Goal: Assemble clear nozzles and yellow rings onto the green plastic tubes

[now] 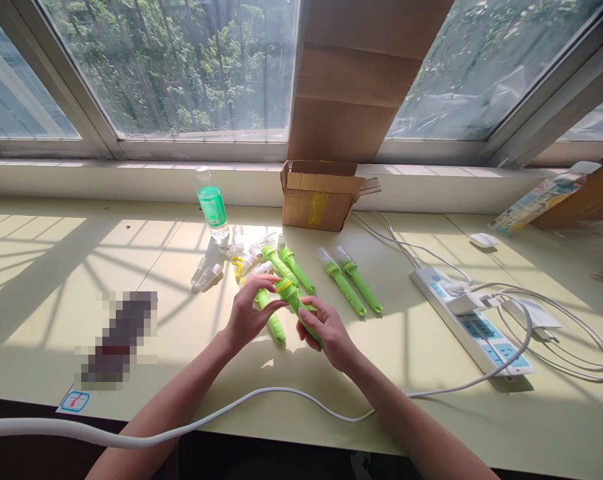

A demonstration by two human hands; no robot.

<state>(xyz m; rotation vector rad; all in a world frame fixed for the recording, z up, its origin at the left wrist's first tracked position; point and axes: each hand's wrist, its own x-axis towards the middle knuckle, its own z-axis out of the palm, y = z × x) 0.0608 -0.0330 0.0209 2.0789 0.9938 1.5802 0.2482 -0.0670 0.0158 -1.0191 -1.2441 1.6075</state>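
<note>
Gripping a lime-green plastic handle [301,312] between them, both hands meet above the near part of the table [431,333], in front of a scatter of similar pieces. Its long axis slants from the yellow-ringed collar [283,285], at far left, down toward the wearer at the right. That puts the collar end nearer the left hand [248,308], whose thumb and forefinger pinch at it, and the tail end within the right hand [331,330], whose thumb and fingers are curled around the body. How firmly either one presses cannot be told.

Beyond the left fingers, near the water bottle [214,210], lie several clear plastic caps [231,251], closer to the left hand than to the right. An uncapped-looking green handle [275,327] lies just beneath the held one, partly hidden by the left hand. Two clear-topped green handles [360,280] lie side by side, beyond and right of the right hand, slanting much as the held handle does.
</note>
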